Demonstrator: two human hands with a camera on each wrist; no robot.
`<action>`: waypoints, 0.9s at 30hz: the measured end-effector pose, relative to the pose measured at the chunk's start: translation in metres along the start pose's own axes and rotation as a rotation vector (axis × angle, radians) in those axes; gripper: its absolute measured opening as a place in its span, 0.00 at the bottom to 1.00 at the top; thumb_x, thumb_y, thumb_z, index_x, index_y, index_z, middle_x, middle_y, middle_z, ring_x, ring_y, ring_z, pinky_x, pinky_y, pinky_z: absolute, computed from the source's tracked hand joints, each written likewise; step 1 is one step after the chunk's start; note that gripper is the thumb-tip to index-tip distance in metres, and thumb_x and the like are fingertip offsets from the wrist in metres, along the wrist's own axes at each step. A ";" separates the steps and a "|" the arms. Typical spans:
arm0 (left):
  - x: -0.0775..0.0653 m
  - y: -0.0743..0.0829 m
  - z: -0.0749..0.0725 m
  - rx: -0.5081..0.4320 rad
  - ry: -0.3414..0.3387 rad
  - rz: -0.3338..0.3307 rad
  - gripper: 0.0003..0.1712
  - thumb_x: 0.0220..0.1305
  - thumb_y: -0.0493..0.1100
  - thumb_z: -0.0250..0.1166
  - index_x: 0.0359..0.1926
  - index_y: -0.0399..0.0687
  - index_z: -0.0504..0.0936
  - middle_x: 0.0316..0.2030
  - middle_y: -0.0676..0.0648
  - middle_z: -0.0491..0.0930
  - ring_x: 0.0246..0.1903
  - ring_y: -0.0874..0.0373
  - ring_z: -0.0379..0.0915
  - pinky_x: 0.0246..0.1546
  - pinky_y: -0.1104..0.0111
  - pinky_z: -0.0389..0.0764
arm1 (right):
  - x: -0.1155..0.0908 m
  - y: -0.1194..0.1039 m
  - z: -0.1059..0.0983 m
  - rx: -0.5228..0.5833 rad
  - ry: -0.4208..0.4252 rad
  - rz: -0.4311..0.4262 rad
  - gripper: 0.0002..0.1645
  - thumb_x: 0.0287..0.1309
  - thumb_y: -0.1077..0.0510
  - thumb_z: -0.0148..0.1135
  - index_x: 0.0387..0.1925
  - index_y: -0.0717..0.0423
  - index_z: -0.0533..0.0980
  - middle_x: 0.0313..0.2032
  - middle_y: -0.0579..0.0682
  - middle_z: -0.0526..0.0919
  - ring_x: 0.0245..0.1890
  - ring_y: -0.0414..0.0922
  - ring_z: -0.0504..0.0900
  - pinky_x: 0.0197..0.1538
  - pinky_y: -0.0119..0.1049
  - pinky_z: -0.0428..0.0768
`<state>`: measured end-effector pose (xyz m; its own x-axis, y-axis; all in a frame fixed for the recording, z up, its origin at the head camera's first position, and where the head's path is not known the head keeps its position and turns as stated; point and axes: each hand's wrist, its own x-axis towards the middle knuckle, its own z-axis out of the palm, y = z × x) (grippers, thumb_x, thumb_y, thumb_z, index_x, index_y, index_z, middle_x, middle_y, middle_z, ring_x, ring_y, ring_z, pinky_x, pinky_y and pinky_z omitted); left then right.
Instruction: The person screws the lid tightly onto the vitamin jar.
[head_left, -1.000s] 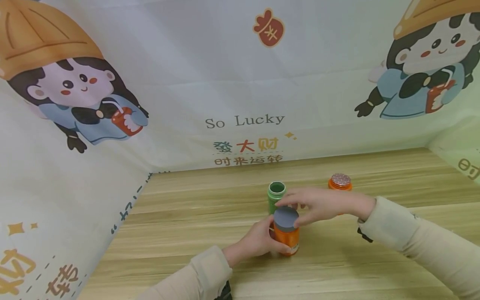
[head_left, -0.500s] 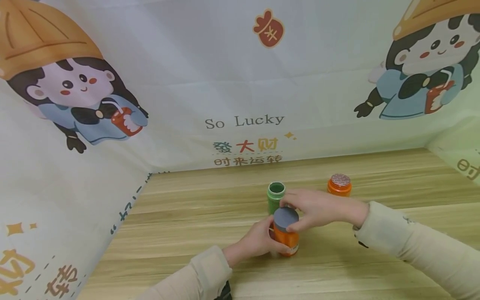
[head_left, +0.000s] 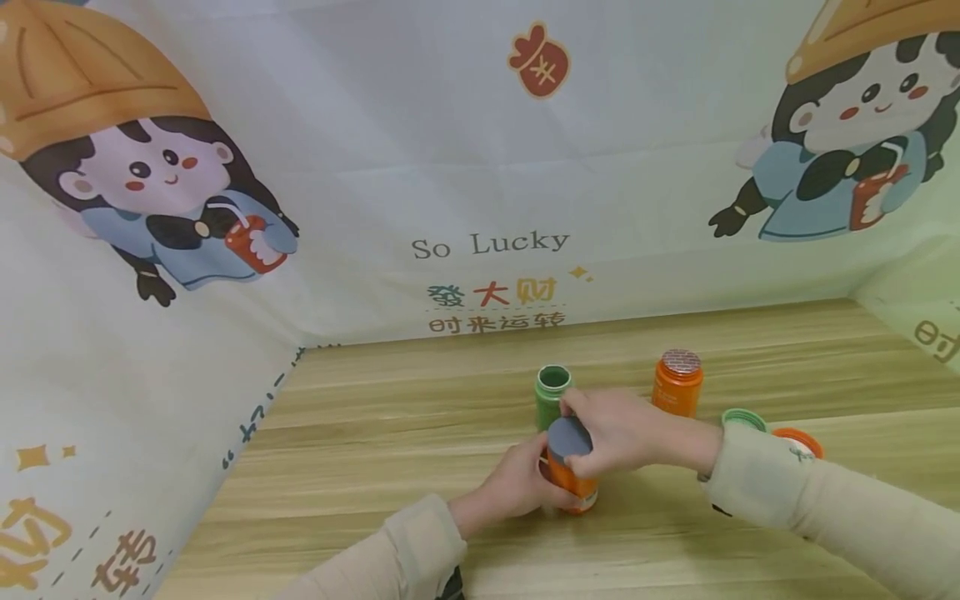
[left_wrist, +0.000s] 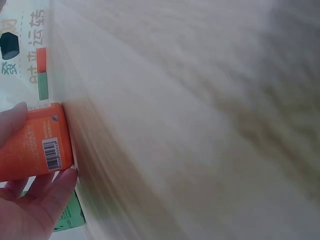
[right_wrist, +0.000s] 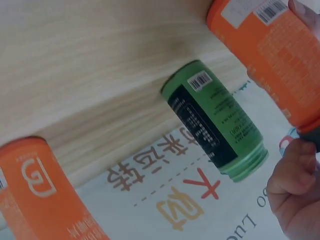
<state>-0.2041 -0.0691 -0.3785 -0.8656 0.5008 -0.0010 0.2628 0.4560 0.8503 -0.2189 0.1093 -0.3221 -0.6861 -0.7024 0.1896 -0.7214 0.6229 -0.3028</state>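
Front jar (head_left: 575, 477): orange, upright on the tabletop (head_left: 360, 450), just nearer the person than the green jar (head_left: 549, 406), with a grey lid (head_left: 565, 437) on top
Left hand (head_left: 513, 479): curled round the front jar's lower part, thumb across the near side and fingers behind; the left wrist view shows the barcode between them
Right hand (head_left: 618, 429): fingers bent in, holding the grey lid between the thumb on its near side and the index finger at its far side; the other fingers are mostly hidden
Just changed: over the last second the right hand has drawn in from a looser, straighter reach to a closer hold on the grey lid, while the left hand and front jar have stayed put
Also changed: the right sleeve (head_left: 757, 475) has shifted, so a green lid (head_left: 744, 419) and an orange lid (head_left: 801, 440) now show beyond it
Meaning: the work looks centred on the grey lid, one hand steadying and one perhaps turning; which way, and how tight the lid sits, I cannot tell
Green jar: upright, lidless, dark inside; whether it touches either hand is unclear
Back jar (head_left: 677, 390): orange, upright, farther right, brick-patterned top, well apart from both hands
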 end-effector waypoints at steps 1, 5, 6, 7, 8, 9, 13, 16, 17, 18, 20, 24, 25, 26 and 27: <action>0.000 0.001 0.000 0.006 0.003 -0.002 0.32 0.41 0.37 0.75 0.50 0.46 0.73 0.43 0.51 0.78 0.38 0.64 0.73 0.38 0.74 0.75 | -0.001 0.000 0.001 0.005 0.004 0.017 0.24 0.39 0.47 0.59 0.37 0.56 0.66 0.23 0.40 0.69 0.20 0.35 0.66 0.21 0.26 0.65; 0.000 0.003 0.001 0.007 0.002 -0.010 0.31 0.40 0.36 0.75 0.50 0.44 0.74 0.42 0.50 0.79 0.37 0.62 0.75 0.37 0.74 0.76 | -0.003 -0.001 0.003 0.020 0.012 0.073 0.25 0.39 0.46 0.59 0.38 0.56 0.66 0.23 0.41 0.70 0.20 0.36 0.66 0.20 0.26 0.65; 0.000 0.003 0.001 0.002 0.000 -0.012 0.31 0.40 0.36 0.75 0.50 0.44 0.74 0.42 0.50 0.79 0.37 0.62 0.75 0.37 0.74 0.76 | -0.003 -0.002 0.003 0.024 0.014 0.076 0.26 0.39 0.46 0.59 0.38 0.57 0.66 0.23 0.42 0.70 0.20 0.36 0.66 0.20 0.26 0.65; 0.000 0.003 0.001 0.002 0.000 -0.014 0.31 0.40 0.36 0.75 0.50 0.44 0.74 0.42 0.49 0.79 0.37 0.62 0.75 0.37 0.74 0.76 | -0.003 -0.002 0.004 0.027 0.015 0.078 0.26 0.39 0.46 0.59 0.38 0.57 0.66 0.23 0.42 0.70 0.20 0.36 0.66 0.20 0.27 0.65; 0.000 0.004 0.001 -0.001 0.000 -0.016 0.31 0.40 0.36 0.75 0.50 0.44 0.74 0.42 0.49 0.79 0.37 0.62 0.75 0.37 0.74 0.76 | -0.003 -0.003 0.004 0.030 0.014 0.081 0.26 0.39 0.46 0.60 0.38 0.57 0.66 0.23 0.42 0.70 0.19 0.36 0.66 0.20 0.27 0.65; -0.001 0.004 0.001 -0.002 0.002 -0.017 0.31 0.40 0.36 0.75 0.50 0.44 0.74 0.42 0.49 0.79 0.37 0.62 0.75 0.37 0.74 0.76 | -0.003 -0.003 0.004 0.032 0.013 0.086 0.26 0.40 0.46 0.60 0.39 0.57 0.66 0.23 0.42 0.70 0.19 0.36 0.66 0.20 0.27 0.65; -0.001 0.005 0.001 0.005 0.010 -0.013 0.32 0.40 0.36 0.75 0.50 0.44 0.74 0.42 0.49 0.79 0.37 0.62 0.75 0.37 0.74 0.76 | -0.003 -0.003 0.003 0.044 -0.004 0.100 0.26 0.41 0.46 0.59 0.40 0.57 0.66 0.23 0.42 0.71 0.19 0.36 0.67 0.20 0.27 0.66; 0.001 0.005 0.001 0.014 0.011 -0.007 0.32 0.40 0.37 0.75 0.49 0.44 0.74 0.42 0.49 0.79 0.37 0.62 0.75 0.37 0.74 0.76 | -0.004 -0.004 0.000 0.043 -0.026 0.113 0.26 0.44 0.46 0.59 0.41 0.57 0.65 0.24 0.43 0.71 0.20 0.37 0.68 0.21 0.27 0.67; 0.002 0.004 0.001 0.018 0.013 -0.002 0.32 0.40 0.37 0.75 0.49 0.44 0.74 0.42 0.49 0.79 0.37 0.62 0.75 0.37 0.74 0.76 | -0.005 -0.004 -0.001 0.037 -0.029 0.114 0.26 0.45 0.46 0.59 0.42 0.57 0.66 0.25 0.43 0.71 0.21 0.37 0.68 0.21 0.27 0.67; 0.002 0.004 0.001 0.022 0.014 -0.001 0.32 0.40 0.37 0.75 0.49 0.43 0.74 0.42 0.49 0.79 0.37 0.61 0.75 0.37 0.74 0.76 | -0.006 -0.005 -0.002 0.027 -0.035 0.115 0.26 0.48 0.46 0.58 0.43 0.58 0.66 0.27 0.44 0.72 0.22 0.37 0.68 0.23 0.27 0.68; 0.002 0.003 0.001 0.023 0.020 -0.006 0.32 0.40 0.37 0.75 0.50 0.43 0.73 0.43 0.48 0.79 0.39 0.59 0.76 0.38 0.73 0.76 | -0.008 -0.007 -0.005 0.003 -0.043 0.115 0.27 0.52 0.43 0.58 0.45 0.59 0.67 0.30 0.45 0.74 0.25 0.38 0.70 0.26 0.28 0.70; 0.001 0.001 0.002 0.028 0.046 -0.024 0.32 0.40 0.39 0.76 0.50 0.42 0.73 0.43 0.47 0.79 0.38 0.57 0.77 0.39 0.70 0.77 | -0.016 -0.008 -0.016 -0.012 -0.042 0.139 0.33 0.55 0.37 0.57 0.50 0.60 0.69 0.39 0.49 0.78 0.35 0.42 0.76 0.37 0.34 0.75; 0.001 0.001 0.002 0.028 0.052 -0.030 0.32 0.40 0.39 0.76 0.49 0.42 0.73 0.43 0.46 0.79 0.38 0.57 0.77 0.39 0.70 0.77 | -0.018 -0.006 -0.020 -0.007 -0.038 0.144 0.33 0.55 0.37 0.57 0.50 0.60 0.70 0.39 0.49 0.78 0.35 0.42 0.76 0.37 0.35 0.75; 0.000 0.001 0.001 0.031 0.059 -0.032 0.32 0.40 0.39 0.76 0.49 0.42 0.74 0.42 0.46 0.79 0.37 0.57 0.77 0.38 0.69 0.77 | -0.021 -0.003 -0.025 -0.001 -0.030 0.133 0.32 0.55 0.39 0.58 0.49 0.60 0.71 0.39 0.50 0.79 0.36 0.43 0.77 0.38 0.36 0.76; 0.000 0.000 0.001 0.034 0.066 -0.033 0.31 0.40 0.40 0.76 0.48 0.42 0.74 0.42 0.46 0.80 0.36 0.57 0.77 0.37 0.69 0.78 | -0.025 0.001 -0.030 0.006 -0.025 0.117 0.30 0.55 0.41 0.58 0.48 0.61 0.72 0.39 0.50 0.79 0.36 0.44 0.77 0.37 0.36 0.76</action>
<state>-0.2034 -0.0686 -0.3787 -0.8998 0.4362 0.0066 0.2471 0.4971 0.8318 -0.2051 0.1382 -0.2991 -0.7627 -0.6337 0.1295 -0.6361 0.6987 -0.3275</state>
